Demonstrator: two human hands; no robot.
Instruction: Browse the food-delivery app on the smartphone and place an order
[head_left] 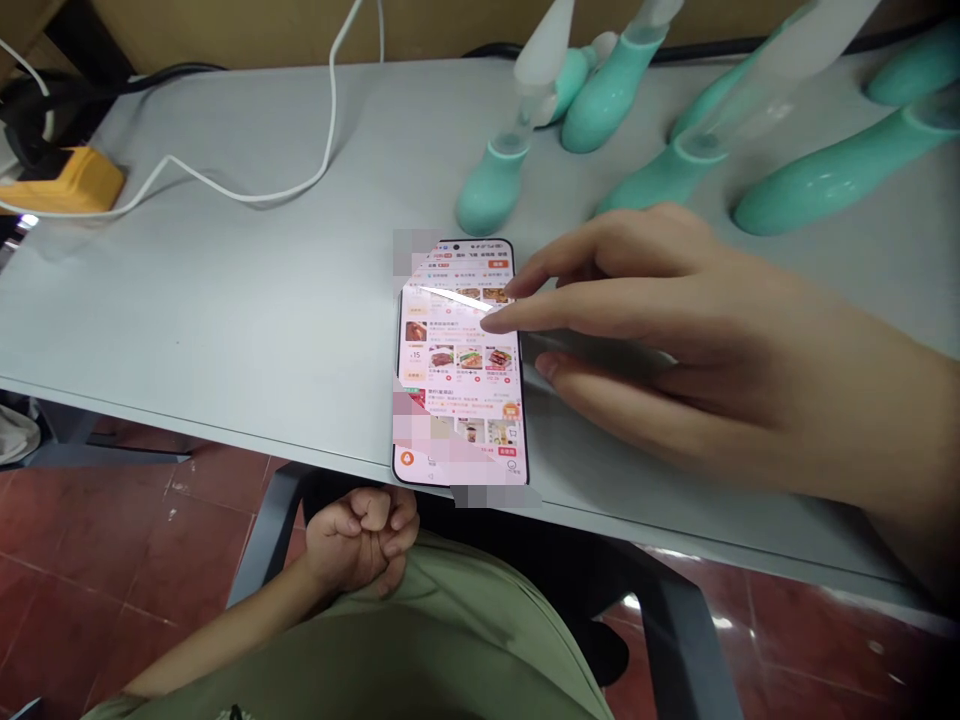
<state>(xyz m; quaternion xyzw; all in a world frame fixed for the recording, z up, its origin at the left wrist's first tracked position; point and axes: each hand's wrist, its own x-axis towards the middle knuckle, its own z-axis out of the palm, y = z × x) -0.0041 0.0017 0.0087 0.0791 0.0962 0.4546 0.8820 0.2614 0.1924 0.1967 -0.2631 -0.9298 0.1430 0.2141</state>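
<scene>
A smartphone (459,365) lies face up near the table's front edge, its lit screen showing a list of food pictures with prices. Over its right side reaches my right hand (675,330), holding nothing, fingers stretched out. The index fingertip is on or just above the screen; I cannot tell if it touches. The thumb is off to the right of the phone. Below the table edge, my left hand (364,540) rests by my lap, palm up with fingers curled in and nothing visible in them. Parts of the phone are blurred out by blocks.
Several teal bulb-shaped items with translucent nozzles, such as this one (491,185), stand or lean behind the phone and to the right. A white cable (247,197) runs across the grey table (225,330) to a yellow power block (75,180) at left. Dark table legs (277,535) stand below.
</scene>
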